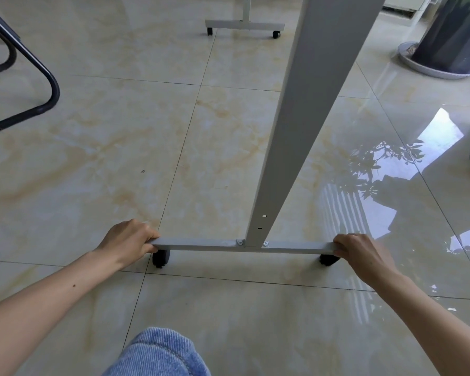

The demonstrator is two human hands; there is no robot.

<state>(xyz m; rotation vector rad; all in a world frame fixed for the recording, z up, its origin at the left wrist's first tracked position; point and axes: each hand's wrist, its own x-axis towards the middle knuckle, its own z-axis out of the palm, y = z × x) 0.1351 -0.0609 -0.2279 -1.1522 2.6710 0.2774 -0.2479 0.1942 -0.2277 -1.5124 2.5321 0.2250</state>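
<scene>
I have both hands on the white foot bar (244, 246) of a rolling stand, low over the tiled floor (92, 158). My left hand (128, 240) grips the bar's left end, fingers curled over the top edge and thumb underneath, just above the left caster (161, 257). My right hand (361, 253) grips the right end the same way, with the right caster (328, 259) half hidden beneath it. The white upright post (296, 131) rises from the middle of the bar, fixed by two small screws at the joint, and leans away toward the top of the view.

To handle this well, I judge that both grips should stay even and close to the ends, so the bar does not twist about the post. Any pull or push should run along the floor, keeping both casters down; lifting one side could tip the tall post. My knee in blue denim (158, 354) sits close behind, and the black chair frame (38, 77) and the dark planter (451, 36) stand well apart.
</scene>
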